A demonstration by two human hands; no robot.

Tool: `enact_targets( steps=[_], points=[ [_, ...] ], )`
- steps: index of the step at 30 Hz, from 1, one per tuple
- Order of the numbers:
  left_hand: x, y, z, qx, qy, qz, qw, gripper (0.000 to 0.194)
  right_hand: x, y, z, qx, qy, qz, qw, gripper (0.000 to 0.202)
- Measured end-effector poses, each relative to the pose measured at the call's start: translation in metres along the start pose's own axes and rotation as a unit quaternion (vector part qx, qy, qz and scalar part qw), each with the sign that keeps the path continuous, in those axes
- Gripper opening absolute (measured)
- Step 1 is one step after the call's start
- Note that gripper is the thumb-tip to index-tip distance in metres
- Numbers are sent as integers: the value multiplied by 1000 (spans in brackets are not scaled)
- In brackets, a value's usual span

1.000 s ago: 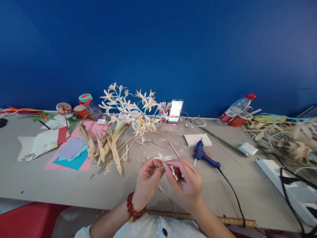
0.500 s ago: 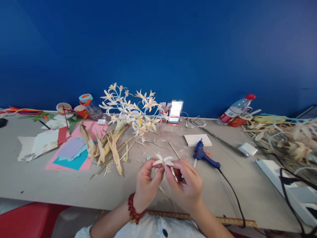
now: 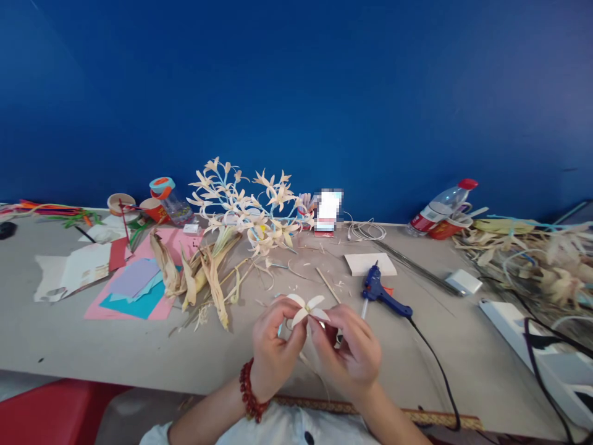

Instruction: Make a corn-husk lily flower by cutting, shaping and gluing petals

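Observation:
A small cream flower (image 3: 307, 308) with four visible petals faces up between my two hands, near the table's front edge. My left hand (image 3: 277, 346), with a red bead bracelet at the wrist, pinches its left side between thumb and fingers. On the other side my right hand (image 3: 348, 346) pinches the lower right petals. The stem below is mostly hidden by my fingers. Beyond my hands stands a spray of similar cream flowers (image 3: 264, 216) on pale blue stems. Dried husks (image 3: 213, 278) lie left of my hands, and a blue glue gun (image 3: 382, 293) rests to the right.
Coloured paper (image 3: 134, 278), paper cups (image 3: 155, 210) and a tape roll are at the left. A lit phone (image 3: 328, 210) stands at the back. Toward the right are a bottle (image 3: 440, 207), wires (image 3: 417, 266), a power strip (image 3: 532, 352), a black cord and more husks (image 3: 546, 259).
The flower has turned and tilted between my fingers, so its petals now show as a cross. Both hands have shifted slightly and still pinch it.

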State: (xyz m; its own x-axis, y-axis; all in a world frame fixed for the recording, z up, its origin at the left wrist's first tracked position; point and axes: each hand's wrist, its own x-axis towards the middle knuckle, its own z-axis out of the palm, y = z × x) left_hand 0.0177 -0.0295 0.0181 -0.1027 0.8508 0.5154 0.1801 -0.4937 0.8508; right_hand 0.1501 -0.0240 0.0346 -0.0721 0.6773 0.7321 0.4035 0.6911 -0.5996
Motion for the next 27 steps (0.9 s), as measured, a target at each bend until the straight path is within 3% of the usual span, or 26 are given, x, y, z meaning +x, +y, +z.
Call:
enact_targets(
  steps=[8,15,27],
  points=[
    [1,2,-2,34,0,46,998,13,-2,3,-1,2,8,-18,1000,24],
    [0,4,-2,54,-12,32,998,13,-1,-1,-1,5,17,3,1000,21],
    [-1,4,-6,83,-11,78,993,15,-5,1,-1,28,22,2,999,23]
  ],
)
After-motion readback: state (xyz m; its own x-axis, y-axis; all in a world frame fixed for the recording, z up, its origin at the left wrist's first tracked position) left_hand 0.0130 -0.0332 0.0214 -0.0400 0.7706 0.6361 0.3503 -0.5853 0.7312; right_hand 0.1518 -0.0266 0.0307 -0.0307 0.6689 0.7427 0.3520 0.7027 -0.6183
